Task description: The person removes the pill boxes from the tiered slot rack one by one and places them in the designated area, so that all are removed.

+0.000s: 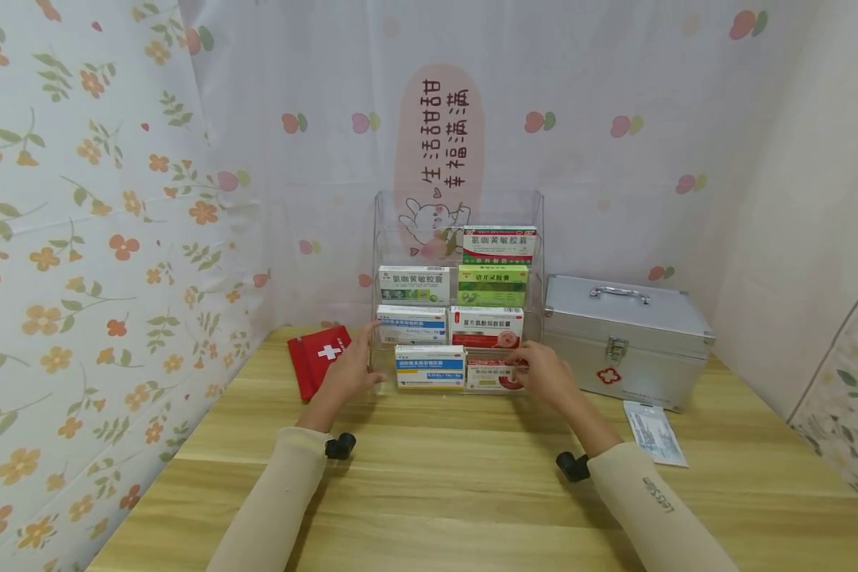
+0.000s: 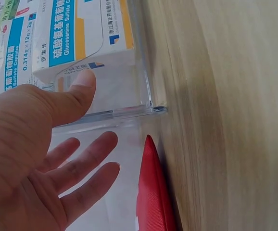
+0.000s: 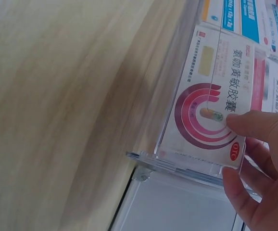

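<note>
A clear tiered display rack point(image 1: 376, 208) stands on the table, holding several medicine boxes. My left hand point(image 1: 350, 369) is at its left side, fingers spread and holding nothing. In the left wrist view the thumb lies across the rack's side, close to a blue, white and orange glucosamine box point(image 2: 93, 31) in the bottom tier. My right hand point(image 1: 546, 377) is at the other end of that tier. It pinches a white and red capsule box point(image 3: 206, 103) at its outer edge, thumb on the printed front and fingers curled around the side.
A silver first-aid case point(image 1: 629, 342) stands right of the rack, with a white packet point(image 1: 654, 433) lying before it. Behind my left hand lies a red first-aid pouch point(image 1: 314, 361). Printed curtains point(image 1: 314, 159) hang behind and beside the wooden table point(image 1: 443, 485).
</note>
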Tool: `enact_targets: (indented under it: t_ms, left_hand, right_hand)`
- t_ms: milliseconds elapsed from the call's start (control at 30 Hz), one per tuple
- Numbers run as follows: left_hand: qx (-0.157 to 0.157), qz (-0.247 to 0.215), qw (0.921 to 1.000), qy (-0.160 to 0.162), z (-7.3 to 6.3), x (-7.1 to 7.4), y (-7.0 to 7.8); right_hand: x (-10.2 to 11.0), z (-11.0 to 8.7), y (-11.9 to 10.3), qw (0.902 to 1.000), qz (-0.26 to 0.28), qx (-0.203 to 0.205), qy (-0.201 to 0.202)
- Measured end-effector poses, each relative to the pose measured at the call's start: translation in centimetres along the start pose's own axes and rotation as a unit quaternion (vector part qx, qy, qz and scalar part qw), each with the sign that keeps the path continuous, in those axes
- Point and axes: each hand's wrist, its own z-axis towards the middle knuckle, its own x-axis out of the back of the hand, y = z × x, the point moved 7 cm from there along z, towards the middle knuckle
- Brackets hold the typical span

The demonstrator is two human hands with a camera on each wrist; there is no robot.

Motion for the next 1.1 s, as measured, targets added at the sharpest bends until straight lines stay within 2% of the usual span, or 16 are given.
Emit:
enact_targets:
  t_ms: [500, 833, 1100]
  left_hand:
    - [0.004, 0.013, 0.9999, -0.002, 0.2, -0.1, 0.2]
    - [0.008, 0.008, 0.9999, -0.005, 0.4, -0.1, 0.3]
    - [0.014, 0.012, 0.9997, -0.014, 0.4, -0.2, 0.2]
  right_hand:
    - [0.9, 0.1, -0.4, 0.9977, 0.041, 0.040, 0.036]
    - [2.7, 0.1, -1.0, 0.9885, 0.082, 0.093, 0.087]
    - [4.0, -0.3, -1.5, 0.9842, 0.081, 0.107, 0.115]
